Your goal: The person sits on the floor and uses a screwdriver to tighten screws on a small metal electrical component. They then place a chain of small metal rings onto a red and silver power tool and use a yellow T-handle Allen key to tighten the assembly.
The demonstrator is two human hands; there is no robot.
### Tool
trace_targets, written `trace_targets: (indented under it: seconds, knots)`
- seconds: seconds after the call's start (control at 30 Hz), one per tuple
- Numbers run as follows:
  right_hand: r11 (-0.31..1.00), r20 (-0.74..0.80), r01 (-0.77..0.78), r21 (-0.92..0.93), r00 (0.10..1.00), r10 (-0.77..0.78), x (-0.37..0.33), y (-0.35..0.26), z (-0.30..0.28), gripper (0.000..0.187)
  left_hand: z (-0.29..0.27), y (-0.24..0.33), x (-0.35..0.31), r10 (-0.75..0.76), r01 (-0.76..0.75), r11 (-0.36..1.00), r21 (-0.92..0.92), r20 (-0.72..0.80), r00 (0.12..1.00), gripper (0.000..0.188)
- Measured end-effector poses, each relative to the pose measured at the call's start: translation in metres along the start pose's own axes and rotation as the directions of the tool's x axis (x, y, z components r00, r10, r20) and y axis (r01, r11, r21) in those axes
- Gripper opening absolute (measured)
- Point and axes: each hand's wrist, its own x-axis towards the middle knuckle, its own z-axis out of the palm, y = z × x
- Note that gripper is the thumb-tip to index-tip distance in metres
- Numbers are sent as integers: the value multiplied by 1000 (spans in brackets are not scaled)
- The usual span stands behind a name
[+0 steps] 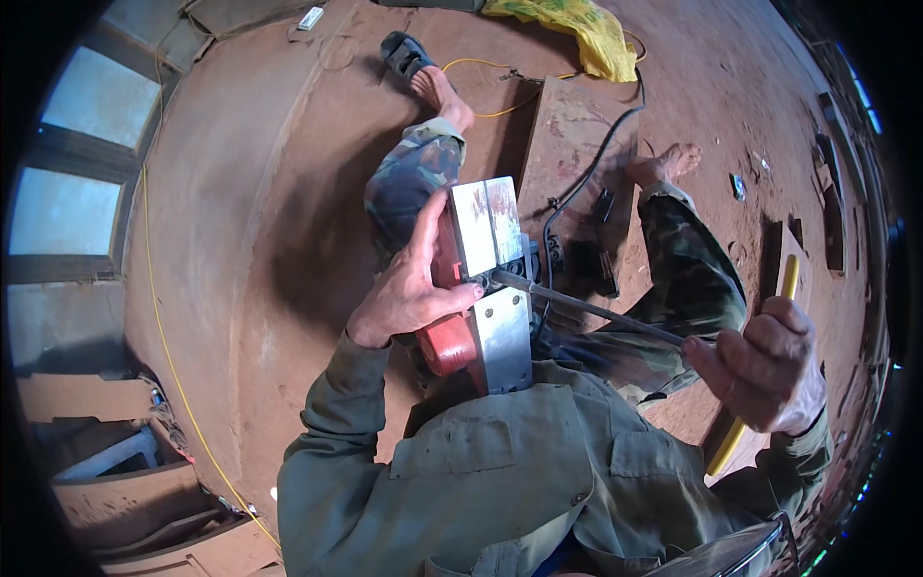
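Observation:
An electric hand planer (504, 337) with a red body rests upside down in front of my torso, its metal sole facing up. My left hand (409, 288) is wrapped round its left side, thumb beside the slot in the middle of the sole. At the right, my right hand (769, 370) is closed round the yellow crossbar of a T-handle wrench (606, 314). The wrench's long metal shaft slants up to the left, with its tip at the slot where the cutter head sits. Exactly what the tip engages is too small to tell.
Between my legs a wooden board (575, 125) lies on the reddish floor, with a black cable (615, 130) across it. A yellow plastic bag (601, 38) lies beyond. Wooden pieces (125, 500) are stacked at the lower left, near a yellow cord (173, 361).

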Motion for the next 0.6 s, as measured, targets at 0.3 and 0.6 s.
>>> trace_targets:
  seconds: [0.3,0.6]
  knots:
    - [995,46,92,-47,995,-90,35,18,-19,43,3,10,-3,-30,30,997,-66,-2,1000,120]
    - [924,231,-249,290,955,185,47,11,-21,29,3,5,-10,-8,8,1000,-8,-4,1000,119]
